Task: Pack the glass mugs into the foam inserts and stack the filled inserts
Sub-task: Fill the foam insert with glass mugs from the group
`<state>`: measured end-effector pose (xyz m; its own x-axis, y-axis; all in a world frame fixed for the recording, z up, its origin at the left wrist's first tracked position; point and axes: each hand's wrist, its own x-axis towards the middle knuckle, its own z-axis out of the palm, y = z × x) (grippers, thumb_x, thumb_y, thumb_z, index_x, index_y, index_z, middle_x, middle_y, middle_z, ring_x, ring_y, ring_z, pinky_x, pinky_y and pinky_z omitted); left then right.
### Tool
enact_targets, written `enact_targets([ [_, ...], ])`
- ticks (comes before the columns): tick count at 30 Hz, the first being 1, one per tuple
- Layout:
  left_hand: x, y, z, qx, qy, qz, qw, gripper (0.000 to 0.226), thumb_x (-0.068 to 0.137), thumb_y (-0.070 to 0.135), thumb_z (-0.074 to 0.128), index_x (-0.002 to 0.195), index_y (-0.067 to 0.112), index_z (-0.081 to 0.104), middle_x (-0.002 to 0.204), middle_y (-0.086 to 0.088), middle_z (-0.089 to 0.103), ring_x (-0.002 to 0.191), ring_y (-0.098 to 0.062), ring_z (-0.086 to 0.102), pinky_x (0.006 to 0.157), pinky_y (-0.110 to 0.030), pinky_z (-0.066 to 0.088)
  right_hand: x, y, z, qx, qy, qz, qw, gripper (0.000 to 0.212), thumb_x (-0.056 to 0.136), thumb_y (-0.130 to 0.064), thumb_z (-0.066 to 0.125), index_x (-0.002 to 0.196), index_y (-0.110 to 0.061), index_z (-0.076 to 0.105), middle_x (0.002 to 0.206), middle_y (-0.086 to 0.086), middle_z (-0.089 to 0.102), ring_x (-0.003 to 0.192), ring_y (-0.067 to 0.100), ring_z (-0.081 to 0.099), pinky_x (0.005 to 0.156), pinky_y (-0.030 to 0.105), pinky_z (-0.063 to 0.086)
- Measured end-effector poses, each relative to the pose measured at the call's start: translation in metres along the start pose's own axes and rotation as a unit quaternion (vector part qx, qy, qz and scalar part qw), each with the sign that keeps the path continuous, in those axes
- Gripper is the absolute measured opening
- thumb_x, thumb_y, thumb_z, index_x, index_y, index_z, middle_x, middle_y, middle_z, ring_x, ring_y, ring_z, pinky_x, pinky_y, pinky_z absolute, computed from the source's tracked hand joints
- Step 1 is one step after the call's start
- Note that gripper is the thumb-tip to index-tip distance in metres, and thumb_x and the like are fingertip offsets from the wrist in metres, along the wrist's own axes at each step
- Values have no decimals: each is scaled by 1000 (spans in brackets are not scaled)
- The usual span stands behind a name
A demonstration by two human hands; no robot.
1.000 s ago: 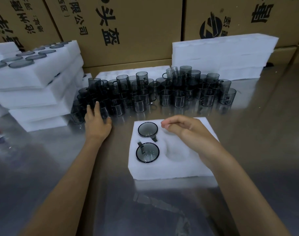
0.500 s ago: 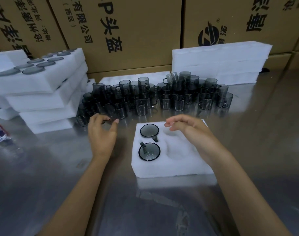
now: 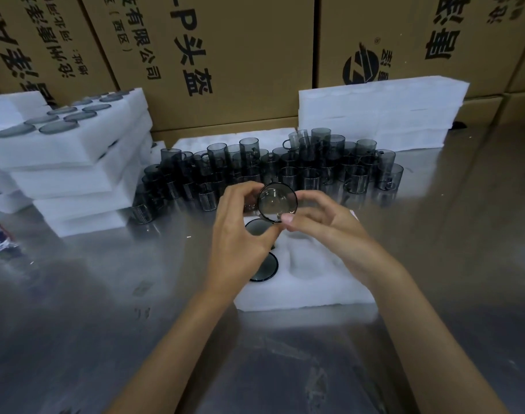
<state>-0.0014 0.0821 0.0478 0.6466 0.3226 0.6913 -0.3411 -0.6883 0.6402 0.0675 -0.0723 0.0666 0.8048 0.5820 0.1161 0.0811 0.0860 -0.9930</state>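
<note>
Both hands pinch one mug (image 3: 277,201) above the insert (image 3: 309,282), left hand (image 3: 240,234) and right hand (image 3: 330,225) tilting its mouth nearward, probably to line it up with a right pocket.

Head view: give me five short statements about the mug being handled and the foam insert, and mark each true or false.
1. Both hands hold one glass mug. True.
2. The held mug sits in a pocket of the foam insert. False: it is up above the insert.
3. The insert's left pockets already hold mugs. True.
4. The right pockets are filled too. False: the near one shows bare foam; the far one is partly hidden.
5. The left hand lies flat on the table. False: its fingers grip the mug.
</note>
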Motion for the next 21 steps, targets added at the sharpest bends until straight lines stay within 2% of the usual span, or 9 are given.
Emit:
enact_targets([
  [4,2,-2,-1,-4,-21,-22,1000,57,71,39,85,114,32,49,111,8,58,105,-11,59,89,-22,49,2,2,0,-2,27,-18,999,33,87,-23,76,118,-27,65,100,-4,77,93,12,73,75,11,51],
  [6,2,-3,-2,-2,-46,-16,999,56,72,42,85,113,32,48,111,8,58,103,-12,60,86,-24,51,5,5,0,12,60,-26,998,25,90,-24,73,114,-30,68,98,-5,77,90,12,73,86,22,56],
  [8,3,-1,-4,-37,-74,-30,996,48,77,43,81,113,33,51,111,11,60,102,-14,62,83,-24,53,6,6,-2,31,82,-30,996,26,90,-28,72,116,-27,71,94,-4,76,86,13,72,87,25,58],
  [10,5,1,-7,-113,-86,-68,988,33,84,40,72,113,33,56,109,14,63,98,-13,65,77,-21,54,6,5,-4,36,100,-32,994,30,90,-33,71,118,-24,72,93,-5,75,79,10,68,83,26,59],
  [12,8,1,-9,-152,-94,-87,980,21,91,26,66,111,31,62,108,14,66,98,-12,66,79,-24,55,6,4,-7,34,116,-30,992,27,92,-36,68,115,-24,75,94,-5,75,76,7,65,81,28,60],
  [14,8,2,-10,-153,-110,-85,978,28,92,12,66,114,29,62,110,14,66,99,-11,65,78,-21,54,6,3,-8,17,120,-27,992,25,93,-40,66,112,-26,76,97,-7,75,77,5,64,79,28,60],
  [16,7,3,-10,-146,-132,-78,977,40,91,9,70,123,31,59,116,15,63,104,-11,64,76,-18,53,5,2,-8,3,114,-28,993,25,94,-43,63,109,-29,78,98,-8,76,79,4,64,79,26,59],
  [19,6,3,-11,-102,-187,-54,976,63,90,13,72,143,36,47,132,22,57,120,-8,58,93,-27,53,4,0,-8,-19,83,-33,996,28,94,-48,60,106,-31,78,99,-5,77,86,8,66,79,24,57],
  [21,7,2,-10,-74,-215,-42,973,71,88,16,75,147,37,42,140,23,53,128,-6,54,104,-33,48,4,0,-8,-38,67,-39,996,28,95,-50,59,106,-32,78,100,-8,77,88,7,67,78,23,56],
])
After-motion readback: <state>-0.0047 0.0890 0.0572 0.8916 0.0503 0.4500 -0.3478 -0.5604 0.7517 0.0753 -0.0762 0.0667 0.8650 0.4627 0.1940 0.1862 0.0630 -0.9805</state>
